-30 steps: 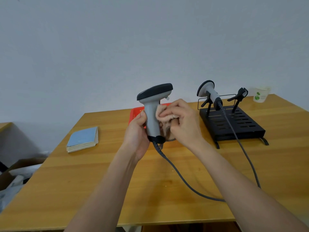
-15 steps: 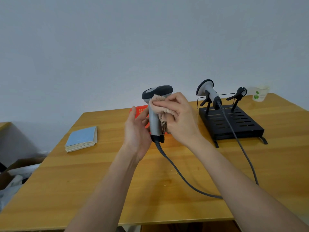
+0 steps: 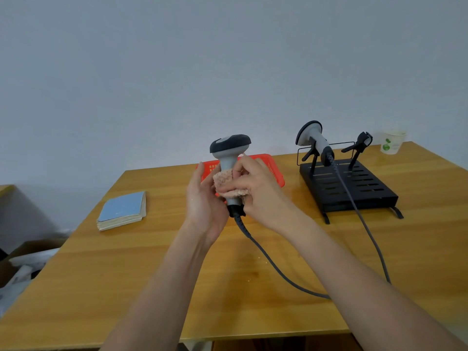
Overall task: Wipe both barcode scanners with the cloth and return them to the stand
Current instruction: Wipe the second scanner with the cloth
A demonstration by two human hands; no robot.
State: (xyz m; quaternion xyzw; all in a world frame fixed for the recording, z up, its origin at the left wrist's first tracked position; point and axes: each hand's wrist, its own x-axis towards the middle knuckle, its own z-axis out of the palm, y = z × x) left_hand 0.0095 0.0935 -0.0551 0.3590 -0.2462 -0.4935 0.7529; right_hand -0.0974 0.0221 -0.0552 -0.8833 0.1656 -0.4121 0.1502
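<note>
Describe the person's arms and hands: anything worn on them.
Both forearms are bare to the picture's lower edge, with no sleeves showing. The left hand and right hand wear no gloves, and no watch, ring or bracelet is visible.

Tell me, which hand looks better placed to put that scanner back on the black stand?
Probably the left hand: it holds the scanner, while the right hand pinches the cloth. The stand is to the right, though.
</note>
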